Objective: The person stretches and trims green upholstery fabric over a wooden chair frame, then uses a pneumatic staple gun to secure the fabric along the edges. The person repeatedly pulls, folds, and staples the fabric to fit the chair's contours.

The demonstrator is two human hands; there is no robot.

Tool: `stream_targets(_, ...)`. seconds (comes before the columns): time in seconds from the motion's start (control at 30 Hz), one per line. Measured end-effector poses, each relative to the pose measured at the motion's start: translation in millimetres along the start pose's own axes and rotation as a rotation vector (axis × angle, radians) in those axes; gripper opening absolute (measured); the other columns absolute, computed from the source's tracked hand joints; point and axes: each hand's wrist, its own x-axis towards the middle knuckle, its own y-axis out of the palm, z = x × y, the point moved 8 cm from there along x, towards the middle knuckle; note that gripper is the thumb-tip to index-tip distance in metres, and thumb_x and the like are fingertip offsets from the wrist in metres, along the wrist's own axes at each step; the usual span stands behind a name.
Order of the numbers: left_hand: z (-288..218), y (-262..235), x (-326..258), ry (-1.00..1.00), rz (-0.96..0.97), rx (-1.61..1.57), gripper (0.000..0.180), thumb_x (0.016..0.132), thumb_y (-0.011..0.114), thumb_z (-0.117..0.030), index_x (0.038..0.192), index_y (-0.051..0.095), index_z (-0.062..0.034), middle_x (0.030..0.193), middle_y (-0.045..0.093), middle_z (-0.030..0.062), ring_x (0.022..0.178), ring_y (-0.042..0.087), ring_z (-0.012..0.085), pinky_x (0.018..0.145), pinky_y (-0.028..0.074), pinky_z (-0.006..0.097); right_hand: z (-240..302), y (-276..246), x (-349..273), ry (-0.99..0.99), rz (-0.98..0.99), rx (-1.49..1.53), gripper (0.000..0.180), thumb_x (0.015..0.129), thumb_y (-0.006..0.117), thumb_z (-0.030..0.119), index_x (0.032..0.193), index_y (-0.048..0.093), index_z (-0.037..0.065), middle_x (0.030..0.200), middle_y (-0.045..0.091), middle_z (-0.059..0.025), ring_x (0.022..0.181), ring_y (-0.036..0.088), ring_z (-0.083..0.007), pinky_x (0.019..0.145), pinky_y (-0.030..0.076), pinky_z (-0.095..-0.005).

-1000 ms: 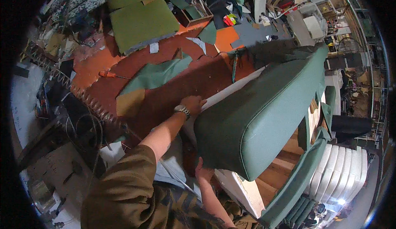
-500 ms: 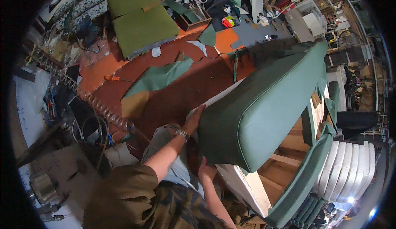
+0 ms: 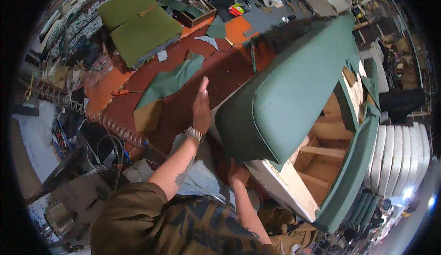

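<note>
A large green upholstered furniture piece [image 3: 294, 94], with a rounded padded end and welted seams, leans in front of me. Its open wooden frame [image 3: 321, 151] shows on the right side, and a pale panel [image 3: 282, 186] on the near end. My left hand [image 3: 201, 110], with a watch on its wrist, is held flat with fingers stretched out, close to the left edge of the padded end. Whether it touches the edge is hard to tell. My right hand [image 3: 238, 173] is at the lower near corner of the green cover, its fingers mostly hidden.
A scrap of green material [image 3: 172, 80] and an orange-handled screwdriver [image 3: 121, 92] lie on the red surface beyond. A coiled air hose [image 3: 108, 123] runs along the left. Olive cushion panels [image 3: 144, 32] lie at the back, and a white ribbed cushion [image 3: 397, 161] stands at the right.
My left hand has come off the padded side and straightened its fingers upward. My right hand has shifted slightly right, under the lower corner. The view has moved a little.
</note>
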Motion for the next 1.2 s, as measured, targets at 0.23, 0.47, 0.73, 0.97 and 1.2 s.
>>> stream_targets(0.23, -12, 73, -9, -0.135, 0.390, -0.269, 0.055, 0.112, 0.028, -0.035, 0.154, 0.047, -0.0032, 0.152, 0.054, 0.0160, 0.141, 0.049, 0.0241, 0.120, 0.032, 0.035, 3, -5, 7, 0.088, 0.108, -0.034, 0.071, 0.102, 0.046, 0.061, 0.104, 0.075, -0.004, 0.105, 0.073, -0.0290, 0.098, 0.072, -0.0446, 0.093, 0.055, -0.0542)
stream_targets(0.47, -4, 51, -35, -0.180, 0.337, 0.059, 0.054, 0.113, 0.031, -0.033, 0.153, 0.046, -0.0008, 0.149, 0.057, 0.0167, 0.138, 0.053, 0.0250, 0.116, 0.039, 0.036, 2, -6, 15, -0.020, 0.072, -0.024, 0.063, 0.104, 0.047, 0.054, 0.109, 0.074, -0.003, 0.108, 0.071, -0.0298, 0.101, 0.069, -0.0462, 0.094, 0.053, -0.0535)
stream_targets(0.73, -86, 69, 1, -0.013, 0.378, -0.275, 0.060, 0.111, 0.028, -0.036, 0.154, 0.043, 0.0027, 0.154, 0.052, 0.0186, 0.145, 0.047, 0.0280, 0.120, 0.032, 0.038, -9, 6, 9, 0.029, 0.030, -0.005, 0.059, 0.104, 0.048, 0.050, 0.098, 0.075, -0.002, 0.097, 0.073, -0.0275, 0.097, 0.069, -0.0458, 0.090, 0.054, -0.0537)
stream_targets(0.97, 1, 56, -81, -0.059, 0.251, 0.072, 0.064, 0.107, 0.035, -0.028, 0.160, 0.020, 0.0044, 0.166, 0.024, 0.0254, 0.154, 0.028, 0.0368, 0.125, 0.024, 0.042, -10, 2, 14, 0.010, -0.047, 0.029, 0.051, 0.102, 0.054, 0.046, 0.104, 0.071, -0.002, 0.105, 0.070, -0.0298, 0.100, 0.068, -0.0476, 0.088, 0.055, -0.0555)
stream_targets(1.2, 41, 59, -204, -0.179, 0.515, 0.414, 0.084, 0.100, 0.054, -0.021, 0.161, 0.005, 0.0079, 0.167, 0.000, 0.0364, 0.154, 0.017, 0.0497, 0.126, 0.023, 0.046, -18, 6, 8, 0.212, -0.016, 0.078, 0.043, 0.101, 0.055, 0.042, 0.112, 0.072, 0.004, 0.094, 0.073, -0.0249, 0.086, 0.072, -0.0453, 0.080, 0.058, -0.0554)
